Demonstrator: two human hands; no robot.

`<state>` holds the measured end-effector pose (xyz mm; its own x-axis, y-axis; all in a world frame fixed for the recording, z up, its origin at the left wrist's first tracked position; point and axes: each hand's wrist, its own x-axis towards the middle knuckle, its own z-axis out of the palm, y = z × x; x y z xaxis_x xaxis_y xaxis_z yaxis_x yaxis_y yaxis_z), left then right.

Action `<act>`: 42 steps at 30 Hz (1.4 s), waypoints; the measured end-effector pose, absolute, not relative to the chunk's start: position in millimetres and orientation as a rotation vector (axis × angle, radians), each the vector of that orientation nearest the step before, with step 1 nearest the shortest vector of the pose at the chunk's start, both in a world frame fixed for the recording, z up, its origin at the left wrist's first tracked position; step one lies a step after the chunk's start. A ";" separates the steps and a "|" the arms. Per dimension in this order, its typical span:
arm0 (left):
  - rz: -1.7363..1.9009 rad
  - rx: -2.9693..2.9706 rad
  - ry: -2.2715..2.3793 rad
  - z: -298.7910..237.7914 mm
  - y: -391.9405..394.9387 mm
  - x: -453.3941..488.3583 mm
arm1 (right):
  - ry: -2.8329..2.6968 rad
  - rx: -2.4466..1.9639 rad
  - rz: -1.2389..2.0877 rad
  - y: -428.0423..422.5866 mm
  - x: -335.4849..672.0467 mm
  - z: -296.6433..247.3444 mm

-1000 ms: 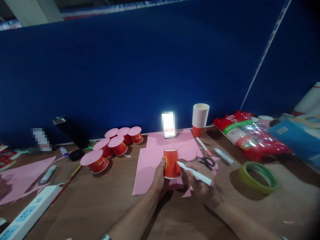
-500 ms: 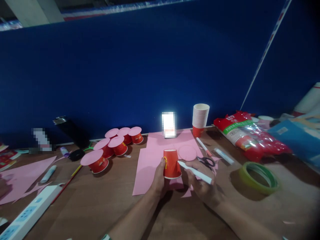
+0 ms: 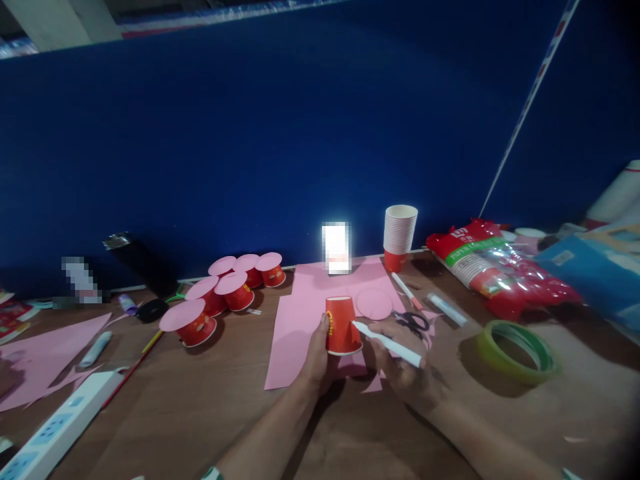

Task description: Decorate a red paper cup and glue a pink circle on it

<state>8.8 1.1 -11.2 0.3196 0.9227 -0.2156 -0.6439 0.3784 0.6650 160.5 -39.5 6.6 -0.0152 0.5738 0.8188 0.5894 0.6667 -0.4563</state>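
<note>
Left grip (image 3: 316, 355) is closed around the upside-down red cup (image 3: 343, 327), over the pink paper (image 3: 291, 337) on the desk (image 3: 170, 407). Right grip (image 3: 401, 375) holds white marker (image 3: 393, 345), its tip at the cup's side.

A craft workspace, it seems: pink paper (image 3: 290, 340), scissors (image 3: 404, 318) and tape (image 3: 489, 348) on a table (image 3: 165, 413).

On the red plastic bag of cups (image 3: 505, 277) to my right, I can read "PAPER" on a green band (image 3: 467, 252), followed by what seems to be "CUP", blurred. Above it, on red, stands a white logo (image 3: 459, 233) with tiny characters. Yellow lettering (image 3: 329, 323) runs sideways on the red cup (image 3: 345, 328) in my left hand (image 3: 316, 353), too smeared to read.
</note>
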 end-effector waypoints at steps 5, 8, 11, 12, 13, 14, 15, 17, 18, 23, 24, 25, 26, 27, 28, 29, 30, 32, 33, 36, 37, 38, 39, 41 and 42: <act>1.065 0.484 0.639 -12.3 2.3 6.7 | -1.609 -0.972 0.015 -39.3 160.6 7.5; 1.065 0.489 0.667 -10.5 2.6 6.7 | -1.618 -0.956 -0.009 -40.0 159.6 7.7; 1.054 0.489 0.693 -7.1 1.8 7.4 | -1.655 -0.930 -0.018 -40.5 159.0 5.9; 1.050 0.490 0.696 -6.0 1.4 7.6 | -1.664 -0.925 -0.014 -40.6 158.9 4.8; 1.044 0.493 0.695 -5.0 1.0 7.9 | -1.667 -0.924 -0.009 -40.7 158.8 3.6; 1.040 0.498 0.689 -4.3 0.6 8.1 | -1.669 -0.923 -0.004 -40.8 158.7 2.5; 1.035 0.501 0.679 -4.0 0.4 8.3 | -1.673 -0.924 0.003 -40.9 158.5 1.6; 1.026 0.498 0.663 -4.4 0.3 8.4 | -1.682 -0.922 0.017 -41.3 157.8 0.7; 1.026 0.492 0.660 -5.1 0.5 8.4 | -1.687 -0.916 0.023 -41.6 157.3 0.8; 1.069 0.511 0.638 -9.0 1.7 8.7 | -1.683 -0.876 0.016 -41.9 155.3 3.0; 1.067 0.521 0.625 -9.5 1.8 8.9 | -1.688 -0.881 0.027 -41.8 155.2 3.3; 1.065 0.526 0.618 -9.8 1.8 9.1 | -1.691 -0.886 0.037 -41.8 155.3 3.5; 1.065 0.526 0.617 -10.1 1.8 9.3 | -1.697 -0.890 0.049 -41.9 155.5 3.7; 1.067 0.519 0.624 -10.4 1.8 9.4 | -1.700 -0.888 0.055 -42.1 155.7 4.0; 1.073 0.507 0.634 -10.7 1.8 9.5 | -1.701 -0.881 0.052 -42.4 156.0 4.4; 1.079 0.495 0.646 -11.0 1.9 9.5 | -1.706 -0.875 0.053 -42.9 156.3 5.0; 1.083 0.485 0.654 -11.3 1.9 9.5 | -1.716 -0.870 0.056 -43.4 156.6 5.7; 1.094 0.484 0.659 -12.0 2.1 9.5 | -1.734 -0.873 0.065 -44.3 156.7 7.2; 1.102 0.492 0.659 -12.3 2.2 9.5 | -1.740 -0.875 0.067 -44.6 156.6 7.8; 1.109 0.516 0.657 -13.4 2.6 9.6 | -1.720 -0.867 0.033 -44.7 155.7 8.9; 1.105 0.517 0.655 -13.9 2.8 9.7 | -1.715 -0.867 0.020 -44.5 155.4 9.0; 1.096 0.516 0.651 -14.4 3.1 9.7 | -1.714 -0.862 0.007 -44.2 155.2 9.1; 1.088 0.515 0.645 -14.9 3.3 9.8 | -1.716 -0.855 0.000 -43.9 155.1 9.1; 1.085 0.514 0.637 -15.9 3.7 9.9 | -1.719 -0.842 0.009 -43.3 155.2 9.2; 1.090 0.515 0.639 -16.2 3.8 9.9 | -1.712 -0.836 0.015 -43.0 155.3 9.2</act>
